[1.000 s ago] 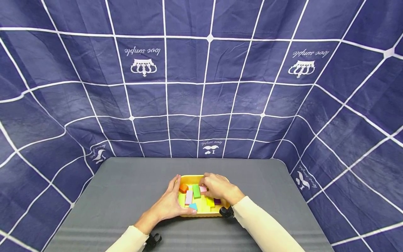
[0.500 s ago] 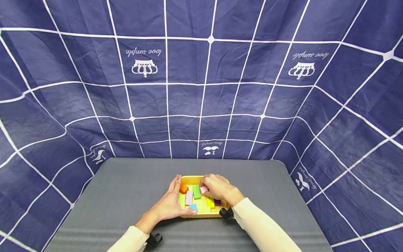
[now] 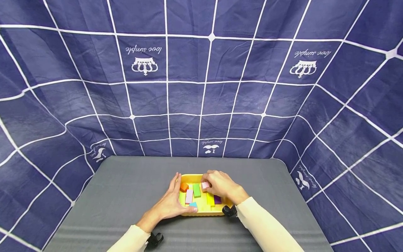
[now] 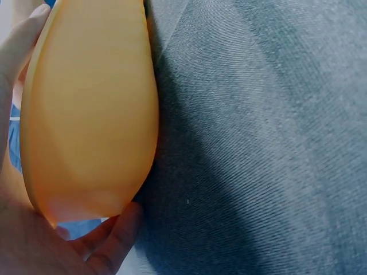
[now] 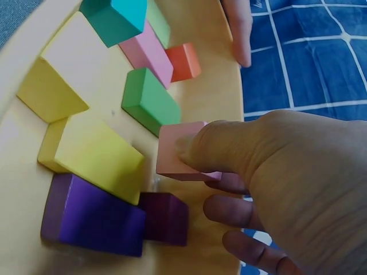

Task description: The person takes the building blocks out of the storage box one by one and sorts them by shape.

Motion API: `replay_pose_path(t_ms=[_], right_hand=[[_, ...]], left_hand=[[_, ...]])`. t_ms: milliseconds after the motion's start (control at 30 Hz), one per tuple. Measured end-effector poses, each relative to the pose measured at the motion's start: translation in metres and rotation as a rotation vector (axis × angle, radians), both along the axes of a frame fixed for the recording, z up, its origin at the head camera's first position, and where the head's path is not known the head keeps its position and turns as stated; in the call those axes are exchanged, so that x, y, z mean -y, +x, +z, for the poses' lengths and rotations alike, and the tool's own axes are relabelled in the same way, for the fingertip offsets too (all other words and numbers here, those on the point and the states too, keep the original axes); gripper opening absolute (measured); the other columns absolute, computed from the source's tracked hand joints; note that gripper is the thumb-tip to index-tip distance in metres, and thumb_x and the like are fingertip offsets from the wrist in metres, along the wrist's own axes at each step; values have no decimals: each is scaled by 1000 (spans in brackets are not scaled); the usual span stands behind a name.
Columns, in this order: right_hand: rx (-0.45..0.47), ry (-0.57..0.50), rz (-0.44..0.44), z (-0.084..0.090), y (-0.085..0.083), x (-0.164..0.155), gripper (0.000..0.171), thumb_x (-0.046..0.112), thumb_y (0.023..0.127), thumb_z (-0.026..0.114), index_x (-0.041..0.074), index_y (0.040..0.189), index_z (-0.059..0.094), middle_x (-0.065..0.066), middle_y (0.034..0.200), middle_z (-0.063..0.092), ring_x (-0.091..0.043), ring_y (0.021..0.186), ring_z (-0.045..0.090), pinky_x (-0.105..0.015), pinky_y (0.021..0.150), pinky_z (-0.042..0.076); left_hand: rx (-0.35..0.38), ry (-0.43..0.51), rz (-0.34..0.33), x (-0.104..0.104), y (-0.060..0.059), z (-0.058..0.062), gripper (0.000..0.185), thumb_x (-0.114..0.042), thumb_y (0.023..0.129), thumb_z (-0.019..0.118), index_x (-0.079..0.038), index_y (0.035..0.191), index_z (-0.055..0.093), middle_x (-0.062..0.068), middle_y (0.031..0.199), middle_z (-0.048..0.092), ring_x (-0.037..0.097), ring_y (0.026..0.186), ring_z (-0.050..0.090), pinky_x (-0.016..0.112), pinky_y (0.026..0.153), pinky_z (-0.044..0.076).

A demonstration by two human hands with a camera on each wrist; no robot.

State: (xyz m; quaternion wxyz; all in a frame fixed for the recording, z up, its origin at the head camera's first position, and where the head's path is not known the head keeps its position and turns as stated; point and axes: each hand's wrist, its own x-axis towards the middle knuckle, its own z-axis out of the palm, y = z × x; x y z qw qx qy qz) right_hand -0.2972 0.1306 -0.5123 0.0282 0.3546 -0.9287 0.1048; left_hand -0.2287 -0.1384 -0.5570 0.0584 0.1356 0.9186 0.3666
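Observation:
A shallow yellow tray (image 3: pixel 203 214) full of coloured wooden blocks sits on the grey table. My left hand (image 3: pixel 170 203) grips its left end, with the thumb along the near rim and the other fingers around the end; the tray's outer wall (image 4: pixel 92 109) fills much of the left wrist view. Over the tray's far side, my right hand (image 3: pixel 221 184) pinches a pink block (image 5: pixel 175 149) between thumb and fingers. Beside that block lies a green block (image 5: pixel 150 100). A yellow block (image 5: pixel 94 154) and a purple block (image 5: pixel 94 215) lie nearer the tray's front.
Further left in the tray are a teal block (image 5: pixel 114 20), a lilac-pink block (image 5: pixel 147 54) and an orange block (image 5: pixel 183 62). A grey cloth covers the table (image 3: pixel 132 182). Blue curtains (image 3: pixel 185 98) with white lines stand behind and at both sides.
My right hand has moved slightly right and away with the pink block, widening the space from the green block. More of the purple block shows. My left hand keeps its hold on the tray.

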Motion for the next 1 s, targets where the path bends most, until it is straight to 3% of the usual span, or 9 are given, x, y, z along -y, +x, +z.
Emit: replay_pose_path(t_ms=[233, 500, 800, 1000], right_hand=[[-10, -20, -31, 5, -1, -9, 26, 33, 100, 94, 22, 121, 85, 5, 106, 75, -15, 91, 69, -40, 86, 65], [-47, -68, -69, 13, 1, -25, 25, 25, 99, 93, 23, 122, 85, 4, 112, 77, -18, 95, 75, -43, 87, 68], [-97, -104, -101, 22, -2, -46, 31, 19, 96, 94, 23, 125, 84, 4, 116, 79, -20, 98, 77, -45, 87, 67], [-106, -124, -139, 23, -7, -65, 32, 15, 94, 94, 22, 124, 85, 4, 117, 79, -18, 99, 76, -47, 88, 68]], left_hand=[[-3, 12, 31, 2, 0, -3, 161, -75, 76, 100, -8, 188, 5, 20, 197, 9, 49, 171, 44, 66, 133, 48], [-15, 0, 44, 2, 2, -9, 159, -80, 76, 97, -14, 189, 6, 16, 197, 14, 48, 164, 53, 68, 126, 55], [-40, -14, 53, 1, 2, -13, 158, -78, 77, 97, -13, 189, 8, 18, 196, 16, 49, 162, 56, 69, 124, 56], [-46, 2, 41, 0, 0, -13, 157, -75, 78, 98, -9, 189, 8, 21, 195, 16, 50, 165, 52, 67, 130, 51]])
